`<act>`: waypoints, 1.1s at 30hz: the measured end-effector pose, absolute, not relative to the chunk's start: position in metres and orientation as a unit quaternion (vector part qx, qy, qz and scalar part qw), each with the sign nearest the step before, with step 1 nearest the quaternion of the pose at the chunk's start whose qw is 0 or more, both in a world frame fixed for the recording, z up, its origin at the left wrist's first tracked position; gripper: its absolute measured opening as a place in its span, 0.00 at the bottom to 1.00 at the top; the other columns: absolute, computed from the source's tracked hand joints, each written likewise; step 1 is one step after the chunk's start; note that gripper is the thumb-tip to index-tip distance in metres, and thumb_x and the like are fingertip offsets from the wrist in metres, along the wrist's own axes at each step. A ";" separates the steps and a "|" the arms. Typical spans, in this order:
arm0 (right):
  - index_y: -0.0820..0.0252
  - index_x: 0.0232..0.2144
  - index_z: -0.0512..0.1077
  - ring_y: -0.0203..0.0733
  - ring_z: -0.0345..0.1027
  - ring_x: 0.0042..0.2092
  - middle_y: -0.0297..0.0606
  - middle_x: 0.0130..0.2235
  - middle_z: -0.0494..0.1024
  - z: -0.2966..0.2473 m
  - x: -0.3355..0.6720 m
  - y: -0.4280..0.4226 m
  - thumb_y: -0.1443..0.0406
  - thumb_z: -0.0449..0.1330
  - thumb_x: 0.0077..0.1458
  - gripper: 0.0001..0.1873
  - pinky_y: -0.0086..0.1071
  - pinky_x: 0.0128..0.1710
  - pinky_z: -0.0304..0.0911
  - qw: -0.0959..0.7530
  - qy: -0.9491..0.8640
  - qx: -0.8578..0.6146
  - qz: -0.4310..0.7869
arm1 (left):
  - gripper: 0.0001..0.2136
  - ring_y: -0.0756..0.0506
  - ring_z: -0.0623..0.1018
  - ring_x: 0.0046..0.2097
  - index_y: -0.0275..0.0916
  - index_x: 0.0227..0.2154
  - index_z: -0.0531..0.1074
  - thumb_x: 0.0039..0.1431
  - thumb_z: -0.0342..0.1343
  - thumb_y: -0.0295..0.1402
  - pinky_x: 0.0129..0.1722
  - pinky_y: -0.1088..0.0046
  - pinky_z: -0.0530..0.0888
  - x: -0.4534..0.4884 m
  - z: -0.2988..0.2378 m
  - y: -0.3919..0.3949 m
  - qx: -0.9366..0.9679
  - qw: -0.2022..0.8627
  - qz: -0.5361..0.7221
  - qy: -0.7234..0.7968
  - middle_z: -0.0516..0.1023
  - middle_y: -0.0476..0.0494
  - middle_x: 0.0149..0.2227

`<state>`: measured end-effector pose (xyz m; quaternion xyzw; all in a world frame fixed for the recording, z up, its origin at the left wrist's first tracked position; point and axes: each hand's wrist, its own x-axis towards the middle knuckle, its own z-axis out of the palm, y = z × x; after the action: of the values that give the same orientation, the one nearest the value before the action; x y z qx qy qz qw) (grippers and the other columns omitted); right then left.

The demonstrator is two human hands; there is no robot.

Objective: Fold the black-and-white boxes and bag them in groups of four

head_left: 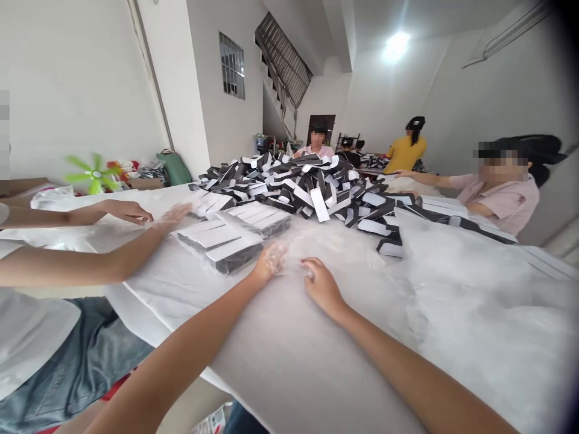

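Observation:
My left hand is at the table's middle, with clear film of a plastic bag over its curled fingers. Just right of it, my right hand has its fingers bent, thumb and forefinger a little apart, and nothing plain between them. Close beyond my left hand lies a bagged pack of flat black-and-white boxes. A second bagged pack sits behind it, touching or nearly so. Farther back rises a big heap of loose black-and-white boxes.
At left, a co-worker's arms reach over the table, one hand in clear film. Piled plastic bags cover the right side. A person in pink sits at right; other people are farther back. A green fan stands at left.

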<state>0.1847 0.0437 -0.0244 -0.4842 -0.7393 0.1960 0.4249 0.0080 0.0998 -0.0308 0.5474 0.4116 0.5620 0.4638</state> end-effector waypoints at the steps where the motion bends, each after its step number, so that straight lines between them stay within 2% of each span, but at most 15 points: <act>1: 0.56 0.38 0.70 0.46 0.66 0.52 0.41 0.49 0.73 -0.027 0.190 0.048 0.71 0.48 0.45 0.18 0.41 0.54 0.60 0.453 -0.710 -0.492 0.222 | 0.13 0.48 0.74 0.28 0.38 0.29 0.72 0.47 0.63 0.42 0.28 0.71 0.73 0.007 -0.032 0.102 0.539 0.466 0.563 0.420 0.74 0.46 0.26; 3: 0.56 0.29 0.68 0.47 0.67 0.49 0.41 0.43 0.75 -0.029 0.206 0.057 0.69 0.47 0.45 0.11 0.40 0.50 0.62 0.508 -0.635 -0.515 0.271 | 0.13 0.49 0.72 0.25 0.37 0.27 0.70 0.48 0.62 0.42 0.26 0.71 0.73 0.004 -0.033 0.107 0.513 0.482 0.561 0.435 0.71 0.48 0.23; 6: 0.55 0.25 0.62 0.46 0.69 0.41 0.41 0.36 0.75 -0.026 0.232 0.070 0.67 0.47 0.43 0.06 0.37 0.39 0.64 0.538 -0.565 -0.545 0.306 | 0.12 0.49 0.71 0.23 0.37 0.26 0.68 0.51 0.58 0.41 0.25 0.69 0.74 0.001 -0.031 0.112 0.487 0.511 0.547 0.449 0.69 0.48 0.22; 9: 0.55 0.24 0.59 0.44 0.66 0.33 0.39 0.28 0.70 -0.019 0.255 0.081 0.65 0.47 0.41 0.04 0.33 0.29 0.59 0.538 -0.551 -0.558 0.311 | 0.10 0.47 0.75 0.30 0.36 0.34 0.72 0.49 0.58 0.35 0.32 0.66 0.76 -0.001 -0.027 0.109 0.482 0.538 0.532 0.442 0.75 0.42 0.32; 10: 0.55 0.24 0.59 0.43 0.65 0.31 0.38 0.27 0.68 -0.015 0.261 0.084 0.64 0.47 0.41 0.04 0.32 0.27 0.57 0.536 -0.551 -0.558 0.312 | 0.14 0.46 0.76 0.34 0.37 0.39 0.72 0.47 0.59 0.32 0.35 0.65 0.76 -0.002 -0.026 0.106 0.487 0.539 0.529 0.439 0.76 0.40 0.38; 12: 0.55 0.25 0.60 0.41 0.62 0.30 0.36 0.26 0.66 -0.008 0.268 0.086 0.63 0.47 0.42 0.04 0.31 0.26 0.55 0.532 -0.558 -0.556 0.309 | 0.27 0.44 0.75 0.43 0.42 0.51 0.69 0.44 0.60 0.26 0.42 0.64 0.75 -0.002 -0.023 0.099 0.547 0.489 0.521 0.436 0.72 0.39 0.51; 14: 0.55 0.25 0.63 0.40 0.61 0.30 0.34 0.27 0.66 0.001 0.266 0.081 0.62 0.49 0.44 0.05 0.31 0.28 0.55 0.522 -0.578 -0.546 0.308 | 0.36 0.40 0.70 0.54 0.47 0.59 0.64 0.43 0.60 0.25 0.50 0.62 0.71 0.001 -0.020 0.092 0.666 0.376 0.491 0.417 0.64 0.39 0.60; 17: 0.54 0.33 0.69 0.41 0.64 0.34 0.33 0.32 0.71 0.012 0.251 0.065 0.57 0.53 0.50 0.11 0.32 0.34 0.58 0.448 -0.674 -0.505 0.300 | 0.30 0.36 0.59 0.63 0.46 0.56 0.68 0.45 0.61 0.26 0.60 0.58 0.61 0.010 -0.018 0.083 0.798 0.220 0.420 0.372 0.59 0.41 0.63; 19: 0.52 0.41 0.70 0.44 0.65 0.40 0.34 0.35 0.73 0.018 0.238 0.052 0.52 0.57 0.51 0.17 0.33 0.37 0.59 0.358 -0.757 -0.486 0.252 | 0.17 0.36 0.63 0.61 0.42 0.45 0.74 0.50 0.60 0.28 0.59 0.59 0.60 0.016 -0.016 0.079 0.811 0.188 0.419 0.362 0.65 0.39 0.59; 21: 0.51 0.41 0.71 0.47 0.66 0.40 0.35 0.32 0.73 0.021 0.229 0.042 0.51 0.60 0.50 0.18 0.33 0.36 0.58 0.251 -0.815 -0.493 0.174 | 0.05 0.40 0.71 0.50 0.39 0.35 0.72 0.55 0.56 0.31 0.52 0.63 0.66 0.021 -0.012 0.075 0.788 0.184 0.452 0.375 0.73 0.39 0.48; 24: 0.55 0.27 0.71 0.45 0.66 0.33 0.37 0.25 0.70 0.023 0.226 0.039 0.59 0.58 0.55 0.08 0.33 0.31 0.55 0.144 -0.841 -0.511 0.098 | 0.07 0.47 0.70 0.31 0.39 0.31 0.66 0.59 0.53 0.38 0.35 0.72 0.66 0.022 -0.006 0.068 0.754 0.213 0.464 0.413 0.70 0.49 0.28; 26: 0.57 0.24 0.70 0.44 0.67 0.34 0.40 0.30 0.73 0.026 0.231 0.043 0.65 0.54 0.57 0.10 0.33 0.32 0.56 0.157 -0.840 -0.512 0.090 | 0.11 0.50 0.65 0.27 0.40 0.32 0.65 0.54 0.59 0.40 0.30 0.74 0.62 0.021 -0.003 0.063 0.756 0.234 0.445 0.419 0.66 0.53 0.25; 29: 0.56 0.33 0.73 0.44 0.69 0.40 0.39 0.39 0.76 0.035 0.242 0.052 0.66 0.50 0.56 0.10 0.32 0.36 0.59 0.279 -0.791 -0.511 0.187 | 0.16 0.50 0.64 0.26 0.41 0.37 0.70 0.44 0.65 0.31 0.29 0.75 0.59 0.020 -0.004 0.062 0.713 0.286 0.463 0.443 0.68 0.54 0.26; 31: 0.54 0.40 0.71 0.41 0.69 0.38 0.35 0.38 0.76 0.044 0.249 0.053 0.65 0.50 0.55 0.12 0.31 0.35 0.60 0.353 -0.732 -0.493 0.311 | 0.13 0.50 0.64 0.25 0.40 0.34 0.73 0.42 0.63 0.25 0.28 0.74 0.58 0.022 -0.007 0.063 0.648 0.355 0.489 0.464 0.67 0.54 0.22; 33: 0.53 0.43 0.70 0.38 0.68 0.33 0.32 0.34 0.74 0.053 0.255 0.049 0.63 0.52 0.54 0.15 0.29 0.31 0.59 0.366 -0.701 -0.473 0.388 | 0.07 0.49 0.63 0.23 0.38 0.27 0.74 0.42 0.60 0.23 0.27 0.74 0.59 0.024 -0.010 0.067 0.593 0.409 0.509 0.471 0.63 0.54 0.17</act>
<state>0.2546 0.0495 0.0531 -0.4730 -0.7014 0.3876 0.3662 0.0238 0.0668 -0.0099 0.5930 0.4708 0.5091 0.4093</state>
